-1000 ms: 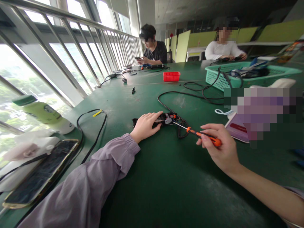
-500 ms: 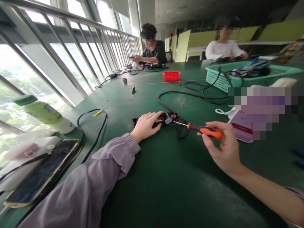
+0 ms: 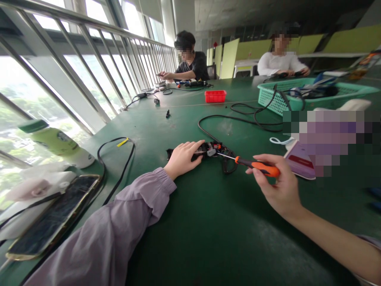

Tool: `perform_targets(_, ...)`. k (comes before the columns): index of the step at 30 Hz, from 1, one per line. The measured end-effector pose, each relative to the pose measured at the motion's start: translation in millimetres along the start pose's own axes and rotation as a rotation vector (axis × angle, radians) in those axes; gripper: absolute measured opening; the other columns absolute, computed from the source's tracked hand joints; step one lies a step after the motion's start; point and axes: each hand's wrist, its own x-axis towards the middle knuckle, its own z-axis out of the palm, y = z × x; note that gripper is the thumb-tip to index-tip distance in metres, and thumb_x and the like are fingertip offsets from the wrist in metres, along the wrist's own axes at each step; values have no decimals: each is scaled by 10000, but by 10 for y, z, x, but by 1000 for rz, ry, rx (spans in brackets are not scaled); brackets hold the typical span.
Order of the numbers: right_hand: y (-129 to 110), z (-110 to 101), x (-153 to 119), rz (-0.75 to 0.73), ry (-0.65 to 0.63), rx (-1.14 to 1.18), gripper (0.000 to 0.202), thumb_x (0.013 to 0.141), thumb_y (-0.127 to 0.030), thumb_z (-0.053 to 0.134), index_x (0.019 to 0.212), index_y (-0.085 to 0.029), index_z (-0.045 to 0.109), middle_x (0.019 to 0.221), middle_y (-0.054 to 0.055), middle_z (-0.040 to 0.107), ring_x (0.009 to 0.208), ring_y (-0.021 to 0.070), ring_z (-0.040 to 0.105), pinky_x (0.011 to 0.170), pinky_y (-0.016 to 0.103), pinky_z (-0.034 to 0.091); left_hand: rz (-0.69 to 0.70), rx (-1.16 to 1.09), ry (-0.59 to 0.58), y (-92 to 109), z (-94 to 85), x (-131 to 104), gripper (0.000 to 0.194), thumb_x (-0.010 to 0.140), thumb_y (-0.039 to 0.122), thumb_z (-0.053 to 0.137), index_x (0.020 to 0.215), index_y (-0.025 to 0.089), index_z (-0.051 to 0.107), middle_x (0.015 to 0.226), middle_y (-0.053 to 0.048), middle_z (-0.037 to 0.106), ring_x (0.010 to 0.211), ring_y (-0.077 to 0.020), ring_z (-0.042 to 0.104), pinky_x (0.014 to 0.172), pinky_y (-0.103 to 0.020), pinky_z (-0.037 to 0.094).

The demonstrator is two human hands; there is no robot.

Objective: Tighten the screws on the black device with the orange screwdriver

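Observation:
On the green table (image 3: pixel 190 214), my left hand (image 3: pixel 183 159) is closed over a black corded electrical device (image 3: pixel 210 149) with its inner parts and wires exposed. Most of the device's left end is hidden under that hand. My right hand (image 3: pixel 278 184) grips an orange-and-black screwdriver (image 3: pixel 258 165) by its handle. The screwdriver lies nearly level, and its thin shaft points left to the grey part of the device. Whether the tip touches a screw there is too small to tell. A black cable (image 3: pixel 208 117) runs from the device toward the back right.
A red tray (image 3: pixel 215 96) and a small black part (image 3: pixel 168 114) lie farther back. The green basket (image 3: pixel 274 97) holds tools and cords at right. A phone (image 3: pixel 53 218), a bottle (image 3: pixel 56 141) and a black strap (image 3: pixel 131 155) are at left. Two people sit across the table.
Both of my hands, the device and the screwdriver stay almost in place. Across the table, the person in black has moved their hands slightly left and lower.

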Motion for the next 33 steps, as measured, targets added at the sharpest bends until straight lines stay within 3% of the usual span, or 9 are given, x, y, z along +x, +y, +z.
perform_targets(3, -7, -3, 1, 40, -64, 3, 183, 828, -272, 570, 1000, -213, 550, 720, -1, 614, 598, 148, 630, 571, 282, 518, -2, 0, 2, -3, 5, 0, 490, 856, 340, 441, 1324, 198, 420, 1142, -61, 622, 1020, -211, 581, 890, -346, 441)
perform_targets(6, -4, 8, 9, -7, 66, -13, 258, 791, -261, 613, 1033, -216, 536, 960, 57, 610, 781, 190, 663, 724, 347, 527, -3, 2, -1, -2, 6, -1, 492, 856, 341, 440, 1326, 197, 416, 1145, -58, 621, 1017, -209, 581, 881, -341, 442)
perform_targets(8, -10, 13, 15, -30, 91, -9, 277, 778, -257, 625, 1036, -219, 530, 1015, 67, 596, 818, 196, 664, 754, 355, 521, -3, 3, -2, 4, 0, 0, 493, 856, 342, 442, 1324, 190, 419, 1145, -57, 621, 1014, -211, 581, 879, -341, 442)
perform_targets(13, -58, 1, 17, 18, -77, -24, 172, 820, -268, 579, 976, -217, 528, 630, -33, 579, 513, 123, 583, 545, 266, 490, -10, 11, -14, 16, -13, 2, 491, 858, 344, 443, 1324, 191, 419, 1133, -58, 625, 1000, -211, 581, 882, -341, 439)
perform_targets(17, -50, 18, 4, -7, 11, -35, 246, 784, -269, 614, 1007, -211, 527, 784, 8, 606, 657, 150, 644, 651, 292, 527, -28, 17, -16, 13, -14, -3, 493, 859, 344, 442, 1330, 201, 411, 1093, -59, 631, 985, -210, 582, 880, -342, 436)
perform_targets(20, -54, 44, -1, -13, 6, -28, 235, 791, -257, 596, 1011, -211, 528, 880, 32, 616, 716, 155, 663, 672, 295, 539, -37, -6, -17, 17, -34, -4, 494, 855, 352, 451, 1323, 198, 418, 1096, -64, 630, 994, -211, 580, 885, -347, 437)
perform_targets(27, -143, 28, 47, 22, -88, 2, 152, 846, -266, 532, 984, -201, 529, 733, -4, 606, 603, 119, 623, 576, 233, 510, -74, -30, -48, 25, -113, 4, 467, 858, 363, 452, 1296, 203, 451, 1030, -53, 647, 932, -208, 584, 830, -351, 451)
perform_targets(33, -57, 44, 40, 117, -52, 58, 253, 847, -306, 552, 1074, -205, 503, 830, 21, 605, 701, 148, 659, 646, 280, 544, -103, -41, -57, 24, -156, 15, 460, 853, 368, 462, 1280, 198, 474, 1000, -51, 649, 900, -207, 579, 820, -354, 458)
